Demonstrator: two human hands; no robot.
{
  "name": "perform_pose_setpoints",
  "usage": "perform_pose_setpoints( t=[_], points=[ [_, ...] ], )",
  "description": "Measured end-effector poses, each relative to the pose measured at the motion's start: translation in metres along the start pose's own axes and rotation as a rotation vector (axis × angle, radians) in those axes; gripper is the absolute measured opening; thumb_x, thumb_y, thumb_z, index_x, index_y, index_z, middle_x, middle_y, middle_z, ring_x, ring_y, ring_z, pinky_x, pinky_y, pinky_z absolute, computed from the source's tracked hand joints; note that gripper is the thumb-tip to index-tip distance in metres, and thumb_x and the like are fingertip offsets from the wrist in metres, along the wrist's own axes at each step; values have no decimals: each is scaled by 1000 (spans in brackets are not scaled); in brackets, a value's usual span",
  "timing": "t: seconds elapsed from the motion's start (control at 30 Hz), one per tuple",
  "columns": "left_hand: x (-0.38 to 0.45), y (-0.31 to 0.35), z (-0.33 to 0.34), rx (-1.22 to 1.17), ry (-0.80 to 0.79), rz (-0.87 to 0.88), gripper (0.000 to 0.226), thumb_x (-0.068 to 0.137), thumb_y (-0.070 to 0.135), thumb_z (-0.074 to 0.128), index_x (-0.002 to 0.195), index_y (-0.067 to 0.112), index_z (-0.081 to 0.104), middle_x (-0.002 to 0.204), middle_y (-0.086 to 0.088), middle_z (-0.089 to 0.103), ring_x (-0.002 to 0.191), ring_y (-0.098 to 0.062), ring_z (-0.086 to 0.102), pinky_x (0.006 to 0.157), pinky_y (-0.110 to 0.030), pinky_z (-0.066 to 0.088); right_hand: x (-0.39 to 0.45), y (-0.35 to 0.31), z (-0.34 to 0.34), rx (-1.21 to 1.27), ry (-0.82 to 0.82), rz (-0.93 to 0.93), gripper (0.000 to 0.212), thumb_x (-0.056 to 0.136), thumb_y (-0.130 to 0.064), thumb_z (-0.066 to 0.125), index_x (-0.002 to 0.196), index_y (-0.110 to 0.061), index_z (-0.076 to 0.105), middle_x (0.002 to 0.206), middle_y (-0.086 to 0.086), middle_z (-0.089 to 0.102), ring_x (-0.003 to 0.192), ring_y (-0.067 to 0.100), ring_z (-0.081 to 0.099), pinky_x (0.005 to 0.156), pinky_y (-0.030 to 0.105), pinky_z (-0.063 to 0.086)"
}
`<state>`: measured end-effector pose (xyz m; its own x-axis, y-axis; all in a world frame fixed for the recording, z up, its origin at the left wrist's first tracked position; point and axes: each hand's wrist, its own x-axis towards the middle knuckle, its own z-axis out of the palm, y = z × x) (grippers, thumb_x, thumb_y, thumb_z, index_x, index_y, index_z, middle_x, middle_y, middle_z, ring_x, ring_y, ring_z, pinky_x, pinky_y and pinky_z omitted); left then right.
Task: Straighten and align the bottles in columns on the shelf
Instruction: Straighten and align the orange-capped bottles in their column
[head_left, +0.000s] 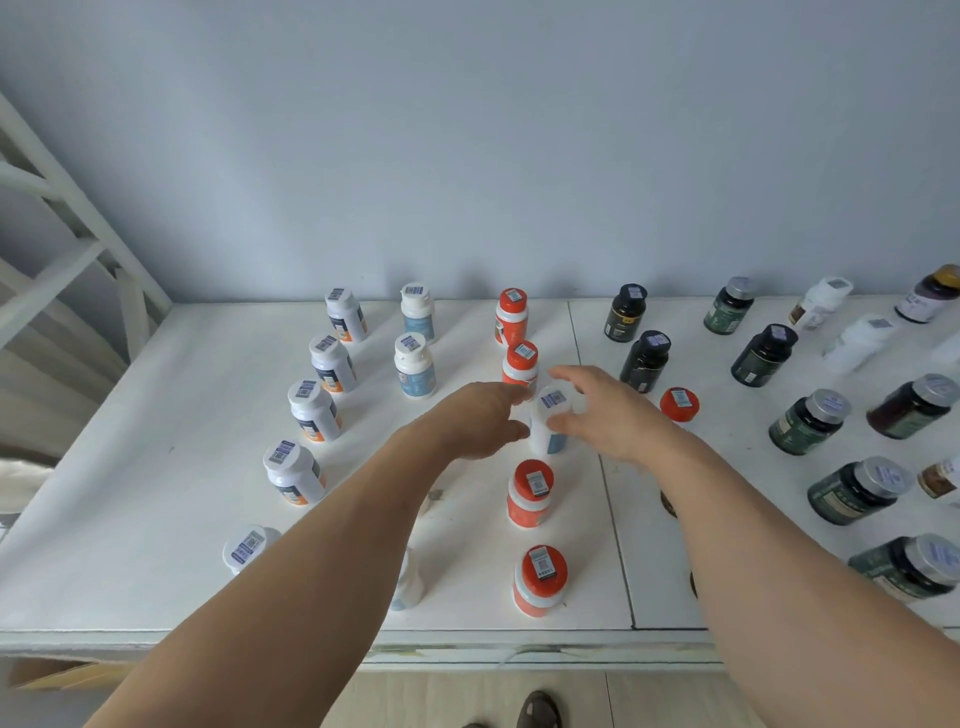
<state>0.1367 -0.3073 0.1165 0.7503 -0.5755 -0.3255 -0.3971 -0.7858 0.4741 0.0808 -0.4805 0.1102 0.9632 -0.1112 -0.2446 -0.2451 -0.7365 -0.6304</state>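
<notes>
Together, both bare forearms reached forward over the white shelf top (156, 493) and met at one white-capped plastic bottle with a pale blue label (548, 423), which stood in the middle of the shelf, in line with the red-capped bottles and not with the blue-labelled pair to its left. The left hand (475, 421) came in from the lower left with its wrist nearly straight and its back turned up; its fingers curled round the bottle's left side, the thumb low against the body. The right hand (602, 410) came in from the lower right, palm facing left, its fingers arched over and beside the cap and its thumb pressed on the bottle's right flank. Between them the bottle was grasped from both sides and appeared roughly upright; whether its base touched the shelf could not be told.

Behind it stood two orange bottles with red caps (517, 338), one after the other toward the pale blue wall (467, 130). In front stood two more orange bottles (535, 535), nearer the shelf edge. Left of these ran a short column of two white bottles with blue labels (415, 338), and further left a slanting column of white bottles with orange-and-dark labels (317, 405). A lone red-capped bottle (679, 404) stood just right of the right hand. Dark bottles with grey caps (810, 421) were scattered across the right side.
</notes>
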Motion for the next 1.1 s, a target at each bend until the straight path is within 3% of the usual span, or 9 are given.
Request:
perform_pose_setpoints(
  t=[0.1,0.27,0.4,0.5,0.63,0.77,0.93,1.1],
  points=[
    [13,-1,4,-7,-33,-28,60,92,31,62,145,20,37,143,-3,50,124,-24,52,104,-34,40,11,5,1,-31,-61,-38,59,86,-23,67,137,-37,40,139,-6,48,121,20,49,81,28,37],
    [25,-5,8,-118,-87,-24,63,87,31,68,142,24,40,139,0,53,121,-22,54,101,-33,41,20,8,0,31,-40,-51,49,85,-34,67,129,-35,45,122,-10,57,106,14,56,76,25,40],
    [33,-8,6,-219,-85,7,58,82,35,72,134,27,47,129,3,60,106,-16,58,88,-25,42,27,-1,-11,47,8,-77,36,85,-40,65,117,-36,49,104,-15,55,86,7,55,61,16,37],
    [35,-12,1,-357,-97,12,53,82,33,73,129,30,50,123,8,62,98,-10,58,80,-19,42,31,-5,-19,20,58,-91,32,82,-43,65,110,-34,52,101,-11,59,83,6,56,62,21,43],
    [37,-18,-4,-503,-171,13,50,84,32,71,130,30,52,126,10,62,112,-14,57,98,-30,43,32,-11,-22,4,107,-69,34,78,-50,65,104,-31,56,95,-12,62,80,5,56,65,26,47],
    [40,-24,-7,-644,-287,0,51,87,29,69,134,25,51,133,6,58,121,-17,54,105,-33,40,32,-15,-20,-6,131,-33,36,74,-58,65,96,-31,57,87,-14,62,76,6,57,60,26,48],
    [44,-29,-6,-750,-390,0,48,88,24,67,132,24,49,128,8,58,114,-13,55,81,-13,50,29,-18,-18,-27,133,-2,42,70,-67,60,90,-30,56,80,-15,59,72,7,57,55,25,45],
    [44,-30,-5,-799,-421,2,36,88,24,67,120,32,52,115,16,61,110,-10,57,79,-11,51,28,-19,-18,-38,129,23,40,74,-64,62,93,-29,57,79,-17,56,72,6,57,55,23,44]
  ],
)
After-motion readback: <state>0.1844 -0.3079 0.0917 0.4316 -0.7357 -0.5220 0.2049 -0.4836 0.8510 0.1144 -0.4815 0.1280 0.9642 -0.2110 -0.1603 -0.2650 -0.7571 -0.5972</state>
